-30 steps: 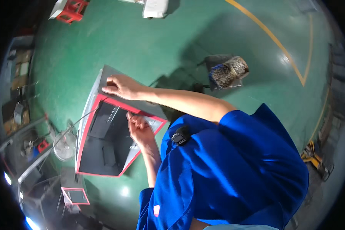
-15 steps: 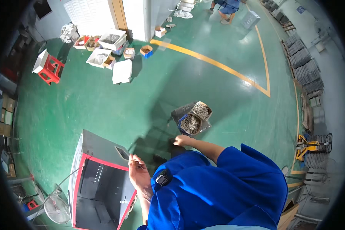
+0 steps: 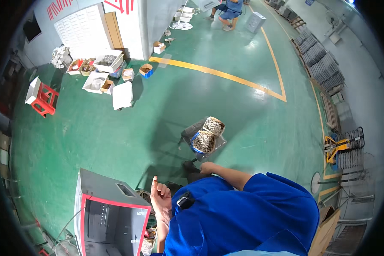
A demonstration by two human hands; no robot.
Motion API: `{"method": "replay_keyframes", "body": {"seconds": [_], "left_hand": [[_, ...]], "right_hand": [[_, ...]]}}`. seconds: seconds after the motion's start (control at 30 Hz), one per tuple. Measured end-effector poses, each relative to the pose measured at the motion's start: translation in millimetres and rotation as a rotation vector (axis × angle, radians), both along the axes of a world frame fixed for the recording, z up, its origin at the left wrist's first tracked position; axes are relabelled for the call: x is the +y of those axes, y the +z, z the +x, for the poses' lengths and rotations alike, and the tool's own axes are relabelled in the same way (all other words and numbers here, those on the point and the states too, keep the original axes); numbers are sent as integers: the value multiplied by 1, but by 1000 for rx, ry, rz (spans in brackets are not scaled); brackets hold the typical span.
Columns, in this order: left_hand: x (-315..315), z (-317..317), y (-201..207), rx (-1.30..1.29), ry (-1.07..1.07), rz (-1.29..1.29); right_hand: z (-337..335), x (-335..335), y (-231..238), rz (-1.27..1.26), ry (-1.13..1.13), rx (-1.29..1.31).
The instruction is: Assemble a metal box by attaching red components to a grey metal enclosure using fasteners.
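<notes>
My left hand (image 3: 160, 197) is raised beside a grey metal cabinet (image 3: 104, 181) with a red-edged opening. Its index finger is stretched out, the other fingers curl loosely, and nothing shows in it. In front of my lap my right hand (image 3: 207, 167) is closed; whatever it may hold is hidden. Just beyond it stands a low dark stool (image 3: 187, 133). Two open boxes rest on it, a blue one (image 3: 203, 142) and a cardboard one (image 3: 214, 126), both filled with small metal parts.
White bins (image 3: 109, 60) and small boxes sit by the far-left wall, near a red stool (image 3: 45, 100) bearing a white tray. Another person (image 3: 230, 10) sits far off. Stacked grey racks (image 3: 324, 62) and a yellow pallet jack (image 3: 337, 148) line the right side.
The view has shifted, so the far things sit lower and further left. My left index finger now points up. My right hand stays closed near my lap.
</notes>
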State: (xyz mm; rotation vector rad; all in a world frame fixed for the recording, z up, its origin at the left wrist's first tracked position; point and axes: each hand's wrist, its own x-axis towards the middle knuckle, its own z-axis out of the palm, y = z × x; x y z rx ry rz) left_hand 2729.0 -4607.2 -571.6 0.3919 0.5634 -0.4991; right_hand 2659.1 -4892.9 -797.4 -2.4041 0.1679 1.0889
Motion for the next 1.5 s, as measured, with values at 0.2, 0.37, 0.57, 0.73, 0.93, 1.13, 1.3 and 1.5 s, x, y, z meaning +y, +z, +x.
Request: {"method": "replay_keyframes", "body": {"seconds": [0.2,0.37,0.57,0.73,0.93,1.13,1.3,1.5], "left_hand": [[9,5,0,-5,-99,-5],[17,5,-3,11,-96,87],[32,0,0,-73,-77,108],[39,-5,-7,-89,-74,103],[31,-4,-5,-97,-65,137],[-18,2,0,18,-86,249],[-65,6,-12,-40,-113,161],[-99,7,2,-2,-107,224]], "right_hand": [[10,65,19,160,104,-129],[-3,79,43,111,65,-72],[-30,53,37,-15,-9,33],[-30,38,43,-27,-97,29],[-5,45,44,-29,57,89],[3,38,46,177,165,-79],[14,-14,53,99,214,-66],[1,-114,43,-93,101,-48]]}}
